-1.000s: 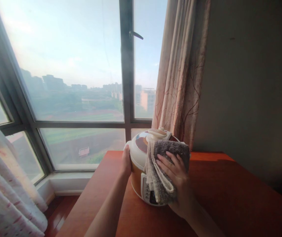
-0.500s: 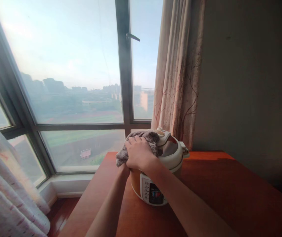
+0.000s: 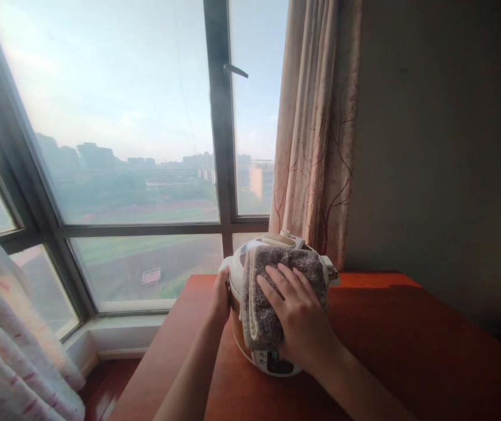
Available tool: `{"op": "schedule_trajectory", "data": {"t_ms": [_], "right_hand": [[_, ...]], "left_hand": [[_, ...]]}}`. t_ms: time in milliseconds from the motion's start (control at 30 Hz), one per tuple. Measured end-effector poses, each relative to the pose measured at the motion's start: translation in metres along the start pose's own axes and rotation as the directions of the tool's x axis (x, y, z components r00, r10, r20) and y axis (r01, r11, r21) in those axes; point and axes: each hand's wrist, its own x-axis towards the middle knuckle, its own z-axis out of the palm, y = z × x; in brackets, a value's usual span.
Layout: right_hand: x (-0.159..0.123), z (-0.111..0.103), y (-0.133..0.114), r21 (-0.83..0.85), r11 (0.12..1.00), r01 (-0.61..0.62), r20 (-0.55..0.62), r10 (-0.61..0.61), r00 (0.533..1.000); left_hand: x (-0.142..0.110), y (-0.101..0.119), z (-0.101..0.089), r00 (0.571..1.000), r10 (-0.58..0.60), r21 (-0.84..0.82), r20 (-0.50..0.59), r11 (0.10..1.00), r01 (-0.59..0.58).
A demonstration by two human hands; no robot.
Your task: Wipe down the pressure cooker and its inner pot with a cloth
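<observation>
Surface (image 3: 382, 345), lower half of frame: smooth-looking reddish top, cooker (image 3: 236, 282) upright on it at lower centre. Risk, largest first: the cooker could skid or turn on that top if the right hand (image 3: 298, 313) pushes harder than the left hand (image 3: 220, 297) braces. Push high on the lid side might also tip it, I judge.

Next, cloth (image 3: 263, 321): folded, loose edge hanging on the left. Could bunch or slide off if pressure falls only on its right part; could snag on the lid fittings if drawn upward. Smallest: control panel (image 3: 279, 362), just below the cloth, partly covered. A button might get pressed by a low stroke.

Positions. Cooker lies between the two hands. Left hand against its left flank, by the side handle, thumb side up; far fingers hidden, so cannot tell whether they wrap the handle. Cloth lies directly under the right hand, between it and the cooker's near side. Right hand palm down, fingers a little spread, laid flat rather than clenched; thumb not visible.
</observation>
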Motion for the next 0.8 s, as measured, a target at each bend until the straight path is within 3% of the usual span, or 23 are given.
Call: {"op": "schedule_trajectory", "data": {"t_ms": [167, 267, 367, 467, 633, 733, 800], "right_hand": [[-0.026, -0.002, 0.050, 0.069, 0.995, -0.068, -0.152, 0.077, 0.985], [-0.023, -0.002, 0.081, 0.182, 0.981, -0.070, -0.237, 0.113, 0.965], [-0.013, -0.003, 0.103, 0.254, 0.965, -0.071, -0.255, 0.138, 0.957], [-0.004, -0.005, 0.118, 0.299, 0.948, -0.113, -0.225, 0.185, 0.957], [0.022, -0.004, 0.147, 0.318, 0.924, -0.210, -0.173, 0.275, 0.946], [0.054, -0.003, 0.164, 0.348, 0.874, -0.339, 0.004, 0.360, 0.933], [0.080, -0.001, 0.175, 0.361, 0.809, -0.464, 0.170, 0.432, 0.886]], "left_hand": [[0.003, -0.003, 0.003, 0.999, -0.047, -0.039, -0.005, 0.998, 0.046], [0.004, -0.005, 0.004, 0.999, -0.030, -0.059, 0.026, 0.998, 0.032], [0.005, -0.005, 0.004, 0.999, -0.030, -0.034, -0.023, 0.999, 0.029], [0.005, -0.005, 0.003, 0.998, -0.012, 0.006, -0.066, 1.000, 0.013], [0.003, -0.004, 0.006, 0.999, -0.002, -0.009, -0.042, 1.000, 0.001], [0.000, -0.003, 0.010, 0.999, -0.011, -0.023, -0.054, 1.000, 0.010], [0.000, -0.003, 0.011, 0.997, -0.033, -0.033, -0.064, 0.999, 0.031]]}}
